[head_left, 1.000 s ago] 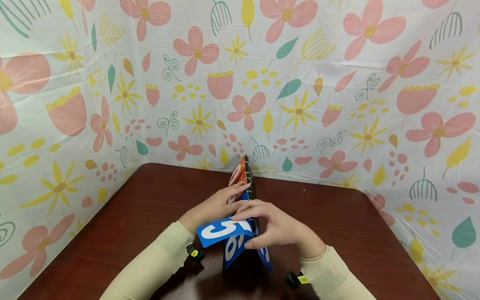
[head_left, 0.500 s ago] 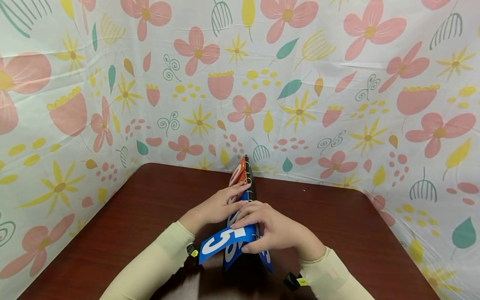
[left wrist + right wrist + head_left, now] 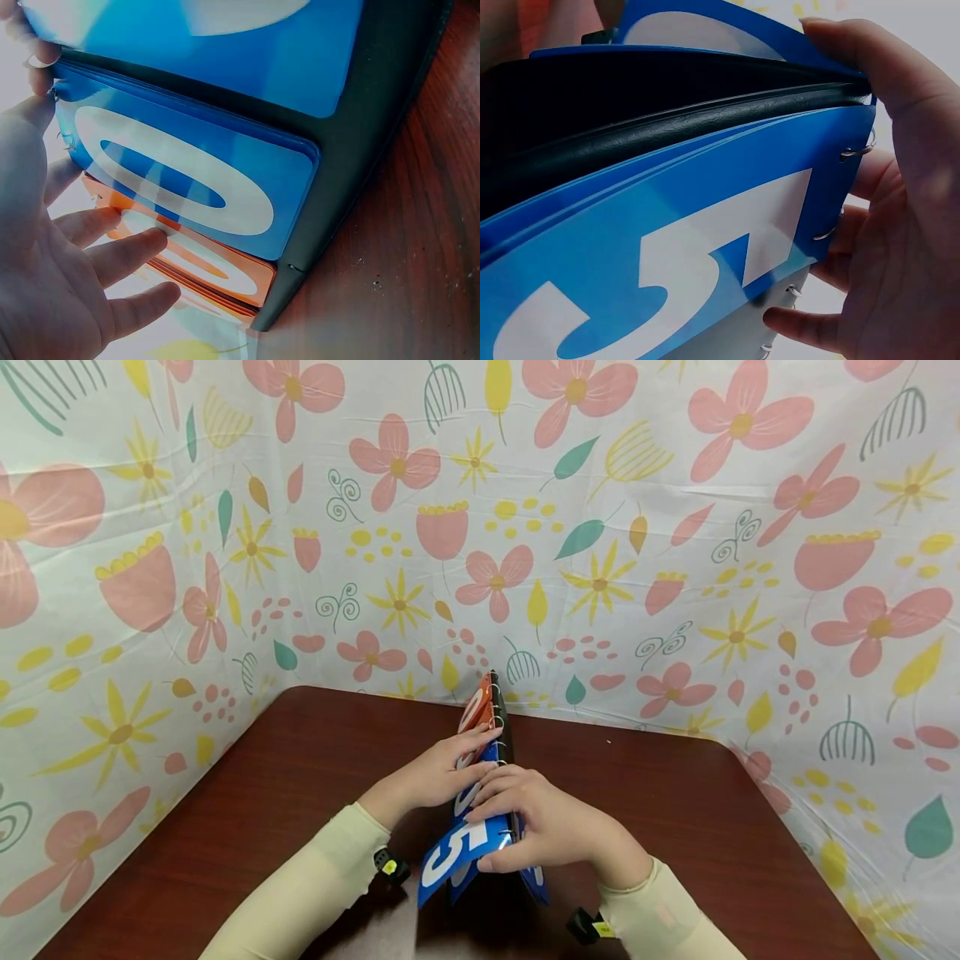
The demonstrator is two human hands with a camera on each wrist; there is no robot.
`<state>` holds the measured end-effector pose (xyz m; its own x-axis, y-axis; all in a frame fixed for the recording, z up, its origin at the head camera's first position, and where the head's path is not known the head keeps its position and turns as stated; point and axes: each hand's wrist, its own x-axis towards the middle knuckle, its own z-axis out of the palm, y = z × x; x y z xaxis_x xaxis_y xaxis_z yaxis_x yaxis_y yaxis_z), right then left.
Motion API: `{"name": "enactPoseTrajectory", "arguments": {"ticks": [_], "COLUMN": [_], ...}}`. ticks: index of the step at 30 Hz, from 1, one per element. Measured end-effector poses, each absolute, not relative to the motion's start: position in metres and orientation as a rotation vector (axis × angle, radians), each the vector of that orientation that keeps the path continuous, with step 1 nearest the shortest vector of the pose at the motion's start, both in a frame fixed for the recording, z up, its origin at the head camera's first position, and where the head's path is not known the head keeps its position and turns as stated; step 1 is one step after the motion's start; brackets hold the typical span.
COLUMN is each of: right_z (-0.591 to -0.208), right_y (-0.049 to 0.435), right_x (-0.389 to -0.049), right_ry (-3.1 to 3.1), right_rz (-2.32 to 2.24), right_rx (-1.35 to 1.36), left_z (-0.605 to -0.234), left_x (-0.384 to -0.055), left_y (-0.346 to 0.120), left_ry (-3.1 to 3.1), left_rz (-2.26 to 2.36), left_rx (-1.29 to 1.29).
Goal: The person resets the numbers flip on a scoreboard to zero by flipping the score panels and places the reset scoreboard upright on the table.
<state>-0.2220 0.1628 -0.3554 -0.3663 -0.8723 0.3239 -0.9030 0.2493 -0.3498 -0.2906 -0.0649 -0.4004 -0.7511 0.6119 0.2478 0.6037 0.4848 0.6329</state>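
Observation:
A black tabletop flip scoreboard (image 3: 506,742) stands like a tent, its ridge running away from me. My left hand (image 3: 435,770) lies along its left side, fingers extended and fingertips at the ring-bound ridge. Below those fingers, in the left wrist view, hang a blue 0 card (image 3: 289,169) and a smaller orange card (image 3: 199,259). My right hand (image 3: 551,817) bends over the near end, thumb and forefinger at opposite edges of a blue number card (image 3: 453,858) marked 5, which slopes down leftward. Another blue 5 card (image 3: 615,232) hangs on the right face, beside my right fingers.
The scoreboard stands on a dark reddish-brown table (image 3: 637,777). A white cloth (image 3: 660,485) with flower prints hangs behind the table and along both sides. Small black devices with yellow labels sit at both wrists, such as the right wrist device (image 3: 585,925).
The blue 5 card has swung down, from sticking out leftward to sloping close to the scoreboard's left face. My right hand has lowered slightly with it; the left hand has stayed still.

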Motion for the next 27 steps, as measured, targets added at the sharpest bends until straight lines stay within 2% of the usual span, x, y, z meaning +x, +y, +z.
{"name": "enactPoseTrajectory", "arguments": {"ticks": [13,27], "right_z": [-0.350,-0.336], "right_y": [0.167,0.179], "right_x": [-0.214,-0.209], "right_ry": [-2.494,-2.603], "right_rz": [0.753,0.764], "right_rx": [1.652,1.451], "left_z": [-0.400,-0.403], "left_x": [-0.291,-0.293], "left_y": [-0.064,-0.065], "left_ry": [2.694,2.699], "left_rz": [1.151,1.159], "left_rx": [1.096,1.045]}}
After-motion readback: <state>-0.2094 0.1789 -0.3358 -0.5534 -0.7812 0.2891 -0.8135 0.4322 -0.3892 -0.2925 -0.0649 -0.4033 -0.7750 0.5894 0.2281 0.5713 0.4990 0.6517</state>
